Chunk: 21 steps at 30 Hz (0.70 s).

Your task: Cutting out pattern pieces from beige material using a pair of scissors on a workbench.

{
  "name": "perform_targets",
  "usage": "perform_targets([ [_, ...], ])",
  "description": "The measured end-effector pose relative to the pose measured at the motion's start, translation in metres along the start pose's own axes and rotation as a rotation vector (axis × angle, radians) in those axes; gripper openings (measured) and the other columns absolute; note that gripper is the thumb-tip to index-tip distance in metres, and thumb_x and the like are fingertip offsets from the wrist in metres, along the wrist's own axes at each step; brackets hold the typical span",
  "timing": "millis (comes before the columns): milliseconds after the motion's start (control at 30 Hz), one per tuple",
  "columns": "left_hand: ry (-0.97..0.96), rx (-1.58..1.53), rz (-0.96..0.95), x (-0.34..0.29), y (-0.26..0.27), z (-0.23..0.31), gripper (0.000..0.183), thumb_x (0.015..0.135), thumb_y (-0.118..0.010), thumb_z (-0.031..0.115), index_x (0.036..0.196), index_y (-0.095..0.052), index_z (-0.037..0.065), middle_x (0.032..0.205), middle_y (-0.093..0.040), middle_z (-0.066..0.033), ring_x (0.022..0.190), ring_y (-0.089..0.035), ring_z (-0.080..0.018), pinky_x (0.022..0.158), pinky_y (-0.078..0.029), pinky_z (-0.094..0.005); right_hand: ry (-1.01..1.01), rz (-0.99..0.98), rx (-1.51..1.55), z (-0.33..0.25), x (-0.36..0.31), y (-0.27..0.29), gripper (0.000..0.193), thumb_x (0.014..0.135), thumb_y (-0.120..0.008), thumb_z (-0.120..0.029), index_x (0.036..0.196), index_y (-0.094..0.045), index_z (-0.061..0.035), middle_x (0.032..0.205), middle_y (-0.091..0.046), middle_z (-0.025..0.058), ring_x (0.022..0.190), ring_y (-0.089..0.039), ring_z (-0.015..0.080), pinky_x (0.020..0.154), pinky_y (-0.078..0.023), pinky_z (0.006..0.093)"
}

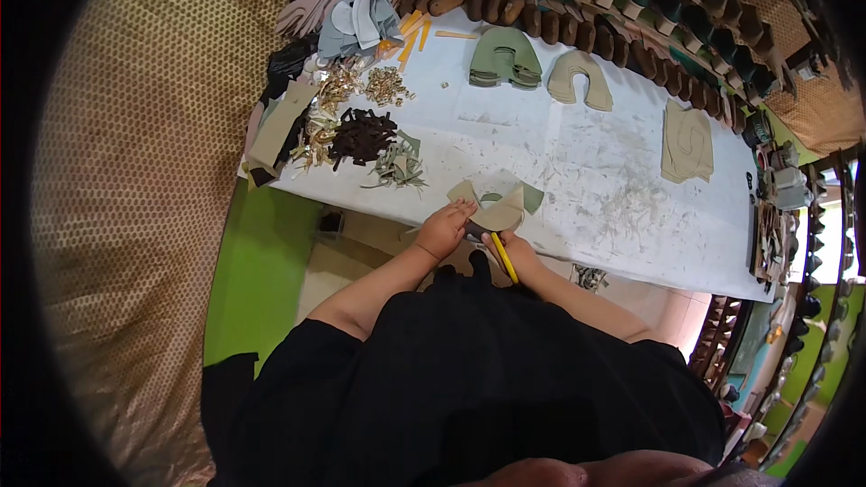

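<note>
At the table's near edge lies a curved beige shoe-upper piece (pixel 502 214) with a green side showing. My left hand (pixel 445 230) is closed on its left end, fingertips on top. A short dark strip (pixel 475 230) shows between my two hands, against the piece. My right hand (pixel 514 249) is closed around a slim yellow tool (pixel 503 259), which slants toward my body; its kind and working tip cannot be made out. The right fingers also sit close to the piece's near edge, partly hidden.
On the white-covered table (pixel 577 153) sit green cut pieces (pixel 505 59), beige U-shaped pieces (pixel 580 81) and a beige stack (pixel 686 142). Piles of dark strips (pixel 363 137), green strips (pixel 397 165) and gold metal bits (pixel 388 87) lie left. Shoe lasts (pixel 550 27) line the back.
</note>
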<state>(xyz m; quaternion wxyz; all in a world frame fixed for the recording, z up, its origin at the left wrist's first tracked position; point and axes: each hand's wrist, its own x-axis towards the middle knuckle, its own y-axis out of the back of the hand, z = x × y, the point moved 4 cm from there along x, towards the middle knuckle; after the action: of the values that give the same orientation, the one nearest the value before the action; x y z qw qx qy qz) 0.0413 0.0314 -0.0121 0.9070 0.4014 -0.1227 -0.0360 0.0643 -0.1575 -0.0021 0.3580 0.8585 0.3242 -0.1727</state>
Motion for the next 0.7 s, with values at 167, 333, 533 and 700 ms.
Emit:
perform_targets([
  [167,-0.012,-0.014,-0.014,0.0,0.002,0.007,0.044,0.087,-0.056,-0.004,0.13,-0.06,0.007,0.13,-0.062,-0.0141,0.127,-0.056,-0.0328,0.106,-0.046,-0.039,-0.017,0.005,-0.006,0.0,0.004,0.001,0.069,0.096,-0.049,-0.061,0.106,-0.059,0.0061,0.09,-0.066,0.0303,0.093,-0.065,0.046,0.081,-0.051,0.0452],
  [333,-0.021,-0.002,-0.007,0.0,0.004,0.008,0.044,0.087,-0.056,-0.004,0.129,-0.061,0.006,0.13,-0.063,-0.0142,0.126,-0.057,-0.0322,0.106,-0.046,-0.0389,-0.006,-0.008,-0.016,0.0,0.004,0.002,0.068,0.095,-0.05,-0.061,0.106,-0.059,0.0056,0.091,-0.066,0.0304,0.094,-0.065,0.0459,0.081,-0.051,0.0448],
  [533,-0.03,-0.029,0.008,0.0,0.005,0.009,0.042,0.087,-0.056,-0.005,0.128,-0.062,0.005,0.129,-0.063,-0.014,0.125,-0.057,-0.0331,0.105,-0.047,-0.0391,-0.064,-0.063,0.024,0.0,0.005,0.002,0.066,0.095,-0.053,-0.06,0.109,-0.06,0.0046,0.093,-0.067,0.0286,0.095,-0.065,0.0445,0.082,-0.051,0.0433],
  [700,-0.044,-0.072,0.016,-0.001,0.005,0.009,0.04,0.088,-0.057,-0.004,0.126,-0.062,0.005,0.128,-0.064,-0.0142,0.124,-0.058,-0.0342,0.105,-0.047,-0.0395,0.088,0.012,0.127,-0.006,0.005,0.007,0.072,0.093,-0.055,-0.062,0.118,-0.056,0.005,0.094,-0.068,0.0292,0.095,-0.066,0.0447,0.084,-0.052,0.0438],
])
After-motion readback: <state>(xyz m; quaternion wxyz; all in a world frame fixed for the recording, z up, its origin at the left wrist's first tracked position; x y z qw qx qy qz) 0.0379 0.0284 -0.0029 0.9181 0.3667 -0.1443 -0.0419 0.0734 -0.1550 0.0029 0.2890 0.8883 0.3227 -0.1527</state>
